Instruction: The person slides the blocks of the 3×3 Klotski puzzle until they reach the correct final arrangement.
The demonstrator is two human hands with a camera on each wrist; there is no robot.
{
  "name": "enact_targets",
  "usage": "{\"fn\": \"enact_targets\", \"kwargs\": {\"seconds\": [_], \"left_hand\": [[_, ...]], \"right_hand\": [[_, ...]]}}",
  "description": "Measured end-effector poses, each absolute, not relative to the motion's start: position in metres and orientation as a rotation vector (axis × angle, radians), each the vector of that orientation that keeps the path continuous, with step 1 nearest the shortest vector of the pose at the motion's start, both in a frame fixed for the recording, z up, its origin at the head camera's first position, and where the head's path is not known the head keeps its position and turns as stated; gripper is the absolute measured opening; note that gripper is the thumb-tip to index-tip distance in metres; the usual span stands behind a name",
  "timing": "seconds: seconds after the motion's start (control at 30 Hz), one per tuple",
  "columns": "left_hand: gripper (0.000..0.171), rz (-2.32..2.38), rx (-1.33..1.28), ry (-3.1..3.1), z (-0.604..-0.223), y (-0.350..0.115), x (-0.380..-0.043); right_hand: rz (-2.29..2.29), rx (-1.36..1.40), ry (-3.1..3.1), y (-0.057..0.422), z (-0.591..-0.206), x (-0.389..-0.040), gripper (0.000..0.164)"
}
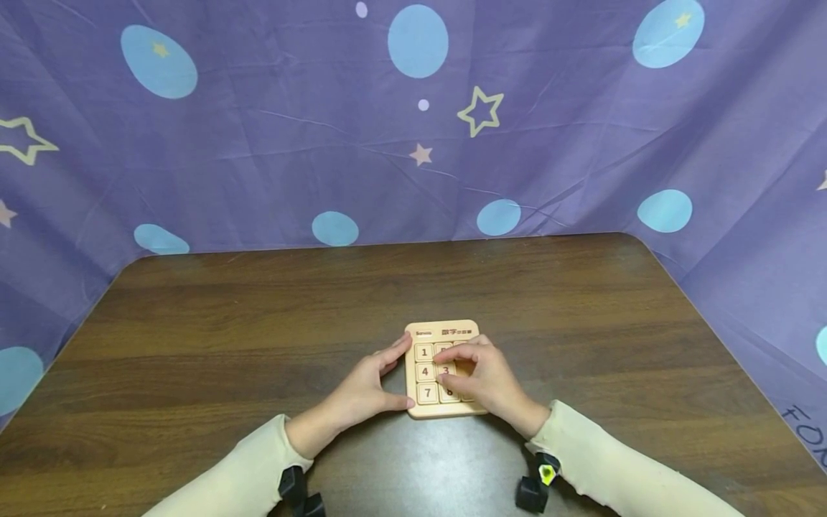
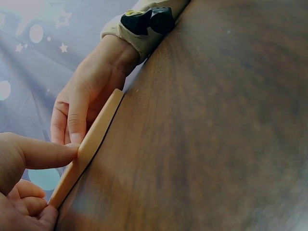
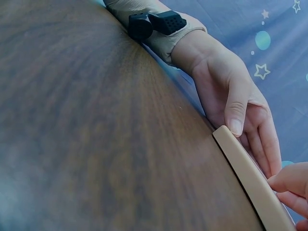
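A pale wooden number sliding puzzle (image 1: 426, 411) lies flat on the table, its square tiles set inside a raised frame. The 1, 4, 7 and 3 can be read; tiles on the right are partly covered. My left hand (image 1: 364, 388) holds the frame's left side, thumb at the lower corner and forefinger near the upper one. Over the tiles is my right hand (image 1: 492, 380), thumb and forefinger bent and apart around the middle column. From the left wrist view, the puzzle's edge (image 2: 96, 127) shows in profile, hiding the tiles. The right wrist view also shows only its side (image 3: 250, 178).
The dark wood-grain table (image 1: 258, 301) spreads out around the puzzle, with rounded far corners. A purple cloth (image 1: 271, 165) with blue dots and stars hangs behind and beside it. Black wrist cameras (image 1: 533, 494) sit below both cuffs.
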State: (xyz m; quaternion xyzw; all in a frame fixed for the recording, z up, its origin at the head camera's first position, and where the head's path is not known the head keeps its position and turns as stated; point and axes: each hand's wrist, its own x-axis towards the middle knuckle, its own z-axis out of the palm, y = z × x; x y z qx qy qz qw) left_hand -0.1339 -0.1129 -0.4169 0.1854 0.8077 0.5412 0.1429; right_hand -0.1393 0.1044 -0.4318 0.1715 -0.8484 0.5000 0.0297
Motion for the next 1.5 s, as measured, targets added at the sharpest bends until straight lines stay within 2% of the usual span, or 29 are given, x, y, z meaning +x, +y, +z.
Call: {"fn": "enact_targets", "kwargs": {"seconds": [1.5], "left_hand": [[0.088,1.553,0.57,2.326,-0.416,-0.113,-0.133]], "right_hand": [[1.435,0.636,-2.611,0.118,-0.431,-0.139,0.022]]}}
